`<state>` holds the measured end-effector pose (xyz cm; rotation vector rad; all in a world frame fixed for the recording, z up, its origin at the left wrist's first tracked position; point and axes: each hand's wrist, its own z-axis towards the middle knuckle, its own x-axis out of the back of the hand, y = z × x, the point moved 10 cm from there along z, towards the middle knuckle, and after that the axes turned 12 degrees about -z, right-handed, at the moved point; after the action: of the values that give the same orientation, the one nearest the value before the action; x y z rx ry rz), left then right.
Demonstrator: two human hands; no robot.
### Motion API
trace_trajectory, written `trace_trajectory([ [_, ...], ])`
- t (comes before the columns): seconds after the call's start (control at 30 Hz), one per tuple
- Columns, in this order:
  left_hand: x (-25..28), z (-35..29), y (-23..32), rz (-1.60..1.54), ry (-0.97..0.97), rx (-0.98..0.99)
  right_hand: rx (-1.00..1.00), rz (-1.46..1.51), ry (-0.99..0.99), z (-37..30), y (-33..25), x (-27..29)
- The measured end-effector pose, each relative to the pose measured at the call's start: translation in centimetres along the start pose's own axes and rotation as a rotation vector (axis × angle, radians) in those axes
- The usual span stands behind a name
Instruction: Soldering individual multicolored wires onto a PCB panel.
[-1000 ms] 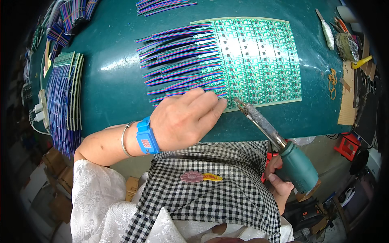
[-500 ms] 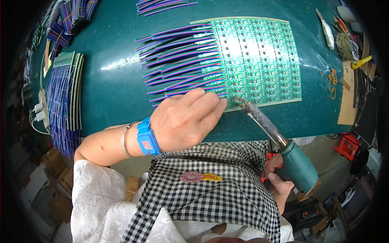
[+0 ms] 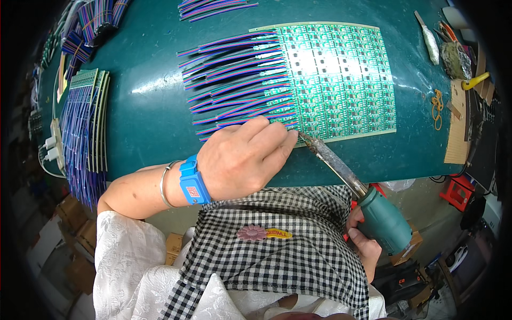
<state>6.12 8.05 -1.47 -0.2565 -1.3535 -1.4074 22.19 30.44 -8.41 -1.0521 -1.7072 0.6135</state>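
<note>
A green circuit board panel point(image 3: 346, 101) lies on the table, with rows of small components. Striped blue, red and dark ribbon wires point(image 3: 229, 101) stretch left from its left side in several rows. My left hand point(image 3: 240, 154), with a blue wrist strap point(image 3: 193, 181), is closed at the panel's lower left corner, pinching a ribbon wire whose end its fingers mostly hide. My right hand point(image 3: 365, 242) grips a soldering iron point(image 3: 385, 220) by its green handle. The iron's tip is at the left fingertips, by the panel's near edge; whether it touches the board I cannot tell.
At the left stands a stack of wired boards point(image 3: 88, 128) beside a white power strip point(image 3: 56, 141). Bundled wires point(image 3: 96, 21) lie at the far left. Rubber bands point(image 3: 437, 109), a cardboard piece point(image 3: 457, 125) and a wrapped blade point(image 3: 429, 42) are on the right.
The soldering iron has shifted slightly left, its tip now closer to the left fingertips. My right hand moved with it. My left hand stays nearly still on the wire.
</note>
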Motion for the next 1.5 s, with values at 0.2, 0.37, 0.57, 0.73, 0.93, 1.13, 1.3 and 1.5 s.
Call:
trace_trajectory([
  [0.2, -0.1, 0.1, 0.1, 0.012, 0.004, -0.019, -0.054, 0.563, -0.004, 0.9, -1.6, -0.5],
  [0.37, -0.1, 0.0, 0.1, 0.007, 0.019, -0.029, -0.086, 0.543, 0.018, 0.7, -1.6, -0.7],
  [0.57, -0.1, 0.1, 0.2, 0.014, 0.016, -0.032, -0.037, 0.571, -0.023, 0.7, -1.4, -0.5],
  [0.73, 0.1, 0.2, 0.2, 0.011, 0.008, -0.026, -0.056, 0.220, 0.002, -0.4, 0.7, -0.2],
  [0.93, -0.1, 0.2, 0.2, 0.021, 0.014, -0.031, -0.070, 0.499, 0.013, 0.0, 0.7, -0.3],
  [1.13, -0.1, 0.1, 0.2, 0.030, 0.014, -0.033, -0.176, 0.573, 0.101, 0.9, -1.8, 0.0],
  [1.3, 0.0, 0.3, 0.2, 0.032, -0.005, -0.014, -0.057, 0.682, 0.160, 1.9, -2.5, 0.3],
  [1.5, 0.7, 0.7, 0.6, 0.017, -0.013, -0.004, 0.335, 0.807, 0.186, 5.0, -5.8, 5.4],
])
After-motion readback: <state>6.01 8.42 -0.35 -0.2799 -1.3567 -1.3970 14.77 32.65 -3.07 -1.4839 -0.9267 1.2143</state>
